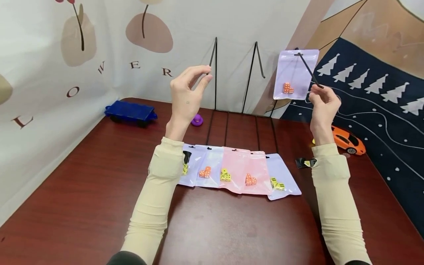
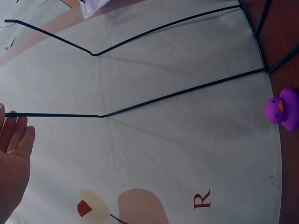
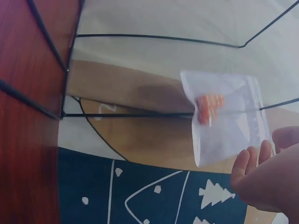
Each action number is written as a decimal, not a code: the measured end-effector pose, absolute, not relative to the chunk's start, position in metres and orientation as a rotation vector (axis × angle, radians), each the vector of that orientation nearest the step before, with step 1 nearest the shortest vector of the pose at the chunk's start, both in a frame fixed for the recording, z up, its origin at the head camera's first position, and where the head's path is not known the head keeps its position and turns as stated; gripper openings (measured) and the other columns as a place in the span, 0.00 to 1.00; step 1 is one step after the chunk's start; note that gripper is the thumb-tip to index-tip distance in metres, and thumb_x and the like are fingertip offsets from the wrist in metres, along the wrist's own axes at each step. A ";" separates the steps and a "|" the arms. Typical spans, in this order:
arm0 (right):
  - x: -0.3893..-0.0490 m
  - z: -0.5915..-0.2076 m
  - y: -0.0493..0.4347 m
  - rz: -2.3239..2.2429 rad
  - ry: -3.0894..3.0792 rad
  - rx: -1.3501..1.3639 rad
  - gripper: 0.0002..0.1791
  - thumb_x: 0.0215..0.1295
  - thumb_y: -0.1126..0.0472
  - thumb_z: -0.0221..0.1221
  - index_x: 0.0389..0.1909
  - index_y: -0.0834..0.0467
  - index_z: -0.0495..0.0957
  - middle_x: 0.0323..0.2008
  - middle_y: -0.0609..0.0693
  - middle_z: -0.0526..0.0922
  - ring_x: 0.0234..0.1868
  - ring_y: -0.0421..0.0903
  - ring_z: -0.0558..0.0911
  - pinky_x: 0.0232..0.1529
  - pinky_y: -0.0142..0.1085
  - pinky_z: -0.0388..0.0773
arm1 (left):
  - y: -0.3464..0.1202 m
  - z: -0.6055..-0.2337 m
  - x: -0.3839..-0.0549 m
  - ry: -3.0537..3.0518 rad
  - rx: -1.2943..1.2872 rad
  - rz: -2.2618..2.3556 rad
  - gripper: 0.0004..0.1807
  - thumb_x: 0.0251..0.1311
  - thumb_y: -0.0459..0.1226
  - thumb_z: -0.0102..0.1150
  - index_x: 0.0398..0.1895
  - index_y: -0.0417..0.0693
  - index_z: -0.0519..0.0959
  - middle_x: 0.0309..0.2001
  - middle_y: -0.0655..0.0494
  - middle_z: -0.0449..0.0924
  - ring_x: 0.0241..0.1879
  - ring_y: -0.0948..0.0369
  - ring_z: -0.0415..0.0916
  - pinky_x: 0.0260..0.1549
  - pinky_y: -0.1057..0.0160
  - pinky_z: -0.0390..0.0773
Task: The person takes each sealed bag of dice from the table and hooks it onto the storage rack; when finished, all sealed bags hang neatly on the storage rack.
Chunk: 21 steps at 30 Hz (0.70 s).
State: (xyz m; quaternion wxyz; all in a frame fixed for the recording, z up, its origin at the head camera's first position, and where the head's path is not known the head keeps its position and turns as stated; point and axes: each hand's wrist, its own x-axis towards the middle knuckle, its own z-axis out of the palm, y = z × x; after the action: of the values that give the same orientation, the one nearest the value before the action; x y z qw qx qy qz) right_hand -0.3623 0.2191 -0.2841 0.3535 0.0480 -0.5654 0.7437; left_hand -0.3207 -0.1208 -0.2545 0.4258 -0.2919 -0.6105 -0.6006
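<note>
A black wire rack [image 1: 215,88] with three forward-sloping arms stands at the back of the table. My left hand [image 1: 188,90] pinches the free end of its left arm between thumb and fingers; the left wrist view shows that wire [image 2: 56,115] running into the fingers. My right hand [image 1: 325,106] pinches the tip of the right arm [image 1: 308,70]. On that arm a lilac zip bag [image 1: 285,66] hangs by its top hole, with orange dice [image 1: 287,88] at its bottom. The middle arm [image 1: 259,60] carries nothing.
Several lilac and pink bags [image 1: 235,158] holding yellow or orange dice overlap in a row on the table. Around them are a blue toy wagon [image 1: 130,111], a purple rubber duck [image 2: 290,109], an orange toy car [image 1: 346,139] and a small black-and-yellow item [image 1: 302,163].
</note>
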 end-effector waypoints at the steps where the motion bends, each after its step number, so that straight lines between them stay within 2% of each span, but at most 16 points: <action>1: -0.362 -0.284 0.218 1.916 -1.464 0.133 0.12 0.57 0.82 0.52 0.36 0.69 0.81 0.33 0.56 0.81 0.36 0.46 0.78 0.40 0.34 0.75 | -0.121 -0.256 -0.322 -1.525 -0.726 -1.500 0.06 0.54 0.23 0.63 0.36 0.27 0.81 0.39 0.38 0.81 0.45 0.62 0.79 0.55 0.59 0.75; 9: -0.354 -0.289 0.219 1.820 -1.545 0.245 0.10 0.57 0.80 0.54 0.33 0.68 0.82 0.27 0.52 0.79 0.31 0.44 0.75 0.34 0.32 0.74 | -0.121 -0.262 -0.329 -1.500 -0.748 -1.498 0.07 0.53 0.24 0.64 0.36 0.29 0.82 0.39 0.42 0.82 0.45 0.60 0.79 0.55 0.59 0.76; 15: -0.343 -0.293 0.224 1.745 -1.658 0.306 0.10 0.60 0.78 0.55 0.36 0.66 0.83 0.30 0.51 0.79 0.32 0.43 0.76 0.37 0.31 0.75 | -0.123 -0.261 -0.332 -1.481 -0.805 -1.434 0.07 0.55 0.24 0.63 0.37 0.28 0.81 0.39 0.42 0.82 0.45 0.57 0.79 0.54 0.58 0.76; 21: -0.331 -0.296 0.232 1.700 -1.745 0.325 0.08 0.62 0.75 0.56 0.39 0.67 0.82 0.32 0.52 0.79 0.33 0.44 0.76 0.38 0.29 0.76 | -0.120 -0.258 -0.327 -1.513 -0.726 -1.527 0.07 0.53 0.22 0.63 0.36 0.27 0.81 0.39 0.41 0.82 0.45 0.60 0.79 0.55 0.59 0.75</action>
State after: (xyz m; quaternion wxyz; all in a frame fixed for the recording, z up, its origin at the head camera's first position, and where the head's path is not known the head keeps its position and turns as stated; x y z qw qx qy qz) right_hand -0.3315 0.2324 -0.2959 0.3354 0.1246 -0.6688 0.6517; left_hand -0.3265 -0.1204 -0.2577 0.4225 -0.2901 -0.6043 -0.6101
